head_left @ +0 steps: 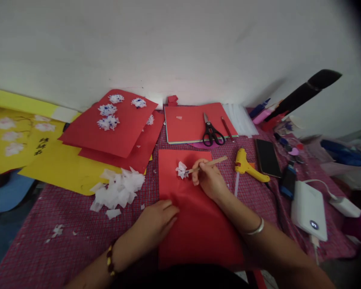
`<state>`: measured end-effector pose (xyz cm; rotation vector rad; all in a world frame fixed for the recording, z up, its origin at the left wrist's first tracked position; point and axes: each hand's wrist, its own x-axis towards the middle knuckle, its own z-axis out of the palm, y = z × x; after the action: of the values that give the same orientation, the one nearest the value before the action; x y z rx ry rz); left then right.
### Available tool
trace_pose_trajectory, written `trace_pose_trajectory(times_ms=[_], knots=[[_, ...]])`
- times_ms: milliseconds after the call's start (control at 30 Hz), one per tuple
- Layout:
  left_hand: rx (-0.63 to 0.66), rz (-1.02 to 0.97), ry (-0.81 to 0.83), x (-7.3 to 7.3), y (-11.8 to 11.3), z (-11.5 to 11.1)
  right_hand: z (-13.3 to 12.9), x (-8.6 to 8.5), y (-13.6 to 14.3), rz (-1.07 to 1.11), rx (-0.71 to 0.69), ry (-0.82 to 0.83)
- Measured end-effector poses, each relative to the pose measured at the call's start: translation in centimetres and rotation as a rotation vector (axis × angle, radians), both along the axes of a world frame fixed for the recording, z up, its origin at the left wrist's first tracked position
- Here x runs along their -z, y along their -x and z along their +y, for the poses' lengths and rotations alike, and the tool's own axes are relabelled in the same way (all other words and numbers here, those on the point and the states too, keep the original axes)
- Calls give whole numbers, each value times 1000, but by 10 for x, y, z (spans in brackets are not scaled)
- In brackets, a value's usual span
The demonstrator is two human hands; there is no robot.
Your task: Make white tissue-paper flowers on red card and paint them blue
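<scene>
My right hand (209,178) grips a flat wooden craft stick (217,161) between thumb and fingers. The stick's tip meets a small white crumpled-paper flower (182,170), which sits near the top of a red paper sheet (198,233). Over the left edge of that sheet lies my left hand (161,218), its fingers loosely extended and holding nothing. A heap of torn white tissue paper (120,188) is beyond it to the left. Stacked red sheets (129,132) at upper left carry several white flowers (108,122) flecked with blue.
Black scissors (211,132) and a dark red pencil (228,128) rest on stacked coloured paper (183,124). To the right are a yellow glue gun (243,164), a phone (267,157), a utility knife (288,180) and a white power bank (309,208). Yellow sheets (69,170) lie left.
</scene>
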<state>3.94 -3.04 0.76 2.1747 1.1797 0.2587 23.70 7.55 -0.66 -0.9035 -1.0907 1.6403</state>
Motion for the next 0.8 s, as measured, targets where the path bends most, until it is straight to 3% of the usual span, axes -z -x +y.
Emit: trace_pose_trajectory(times_ms=[267, 467, 633, 700, 800], knots=[[24, 77, -46, 1, -2, 3, -3, 6, -3, -327, -100, -250], [8, 84, -26, -4, 1, 3, -1, 9, -6, -339, -135, -305], [-53, -51, -30, 0, 5, 13, 2, 17, -4, -444, -206, -402], [-39, -6, -28, -7, 7, 23, 2, 16, -6, -493, -191, -435], [-9, 182, -59, -33, 12, 30, -8, 7, -13, -537, -136, -450]])
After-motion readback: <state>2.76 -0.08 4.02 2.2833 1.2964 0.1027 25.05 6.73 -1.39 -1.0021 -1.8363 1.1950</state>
